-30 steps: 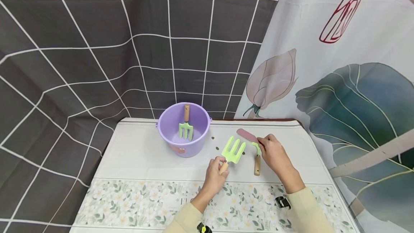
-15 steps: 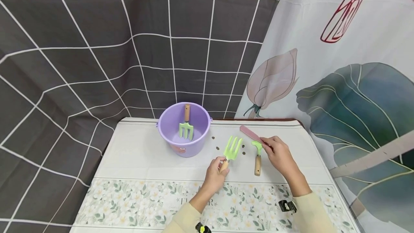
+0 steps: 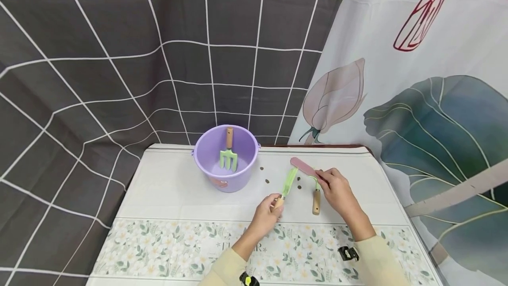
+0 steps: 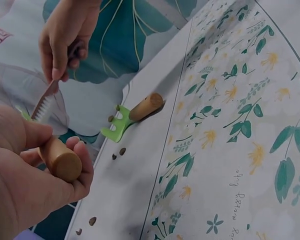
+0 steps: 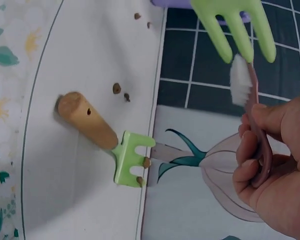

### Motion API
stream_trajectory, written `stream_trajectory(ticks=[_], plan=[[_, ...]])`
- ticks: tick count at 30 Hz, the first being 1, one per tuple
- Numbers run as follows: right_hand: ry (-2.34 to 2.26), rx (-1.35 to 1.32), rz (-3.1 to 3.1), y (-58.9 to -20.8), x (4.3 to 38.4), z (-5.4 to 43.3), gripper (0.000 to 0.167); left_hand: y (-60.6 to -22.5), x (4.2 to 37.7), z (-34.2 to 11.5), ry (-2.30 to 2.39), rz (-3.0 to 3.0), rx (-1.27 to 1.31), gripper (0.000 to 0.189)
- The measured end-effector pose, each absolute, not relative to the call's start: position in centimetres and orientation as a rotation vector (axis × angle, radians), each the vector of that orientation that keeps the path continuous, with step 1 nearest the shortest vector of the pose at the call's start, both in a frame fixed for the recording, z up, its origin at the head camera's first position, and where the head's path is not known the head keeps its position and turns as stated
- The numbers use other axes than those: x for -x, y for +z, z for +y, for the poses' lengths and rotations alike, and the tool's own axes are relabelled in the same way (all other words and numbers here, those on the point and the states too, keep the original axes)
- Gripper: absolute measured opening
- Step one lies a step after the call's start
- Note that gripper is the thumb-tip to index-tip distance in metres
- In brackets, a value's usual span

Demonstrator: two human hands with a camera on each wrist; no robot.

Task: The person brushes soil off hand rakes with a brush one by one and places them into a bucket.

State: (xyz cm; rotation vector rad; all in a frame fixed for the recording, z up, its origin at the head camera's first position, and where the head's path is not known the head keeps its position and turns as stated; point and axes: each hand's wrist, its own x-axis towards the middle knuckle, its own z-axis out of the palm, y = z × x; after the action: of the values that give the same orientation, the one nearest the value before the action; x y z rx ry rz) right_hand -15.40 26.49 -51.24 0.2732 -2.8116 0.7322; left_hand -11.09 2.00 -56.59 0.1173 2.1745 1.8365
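Observation:
My left hand (image 3: 267, 213) grips the wooden handle of a green garden hand fork (image 3: 290, 181), which is raised above the table and turned nearly edge-on. In my right hand (image 3: 339, 191) is a pink brush (image 3: 303, 166) with white bristles (image 5: 240, 82), pinched by its handle. The bristles are at the tips of the fork's tines (image 5: 235, 25) in the right wrist view; whether they touch is hard to tell. Below the right hand a small green rake (image 5: 125, 160) with a wooden handle (image 3: 316, 202) lies on the table.
A purple bucket (image 3: 238, 182) stands at the back of the table (image 3: 166, 189), with another green fork (image 3: 228, 160) leaning inside. Several small brown bits (image 5: 117, 88) lie scattered between bucket and rake. Dark checked cloth (image 3: 182, 78) and a flowered curtain (image 3: 337, 100) hang behind.
The fork in my left hand has turned from showing its flat face to nearly edge-on. My right hand moved the brush slightly right, then back left to the fork's tines.

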Motion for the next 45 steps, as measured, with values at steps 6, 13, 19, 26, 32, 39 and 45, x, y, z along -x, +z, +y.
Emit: stream_trajectory(ticks=[6, 13, 19, 26, 32, 39, 45], plan=[[0.727, -0.185, -2.824, -50.8, 15.4, 26.7, 0.029, -56.6, 11.0, 2.0, 1.860, 2.118, -0.105, 0.038], [0.817, -0.186, -2.861, -50.5, 14.5, 26.2, 0.030, -56.6, 11.0, 2.1, 1.900, 2.044, -0.099, 0.040], [0.844, -0.189, -2.852, -51.0, 14.2, 25.2, 0.029, -56.8, 11.0, 2.1, 1.946, 1.938, -0.117, 0.040], [0.748, -0.149, -2.855, -51.7, 14.6, 25.2, 0.028, -56.2, 10.7, 1.9, 1.966, 1.894, -0.111, 0.041], [0.747, -0.116, -2.861, -51.3, 14.8, 26.0, 0.030, -56.2, 11.0, 1.7, 1.956, 1.873, -0.118, 0.043], [0.801, -0.262, -2.786, -50.9, 14.4, 25.8, 0.030, -56.3, 11.1, 1.6, 1.948, 1.813, -0.095, 0.046], [0.741, -0.428, -2.766, -51.3, 13.8, 24.9, 0.029, -56.5, 11.2, 1.9, 1.970, 1.773, -0.087, 0.045]])
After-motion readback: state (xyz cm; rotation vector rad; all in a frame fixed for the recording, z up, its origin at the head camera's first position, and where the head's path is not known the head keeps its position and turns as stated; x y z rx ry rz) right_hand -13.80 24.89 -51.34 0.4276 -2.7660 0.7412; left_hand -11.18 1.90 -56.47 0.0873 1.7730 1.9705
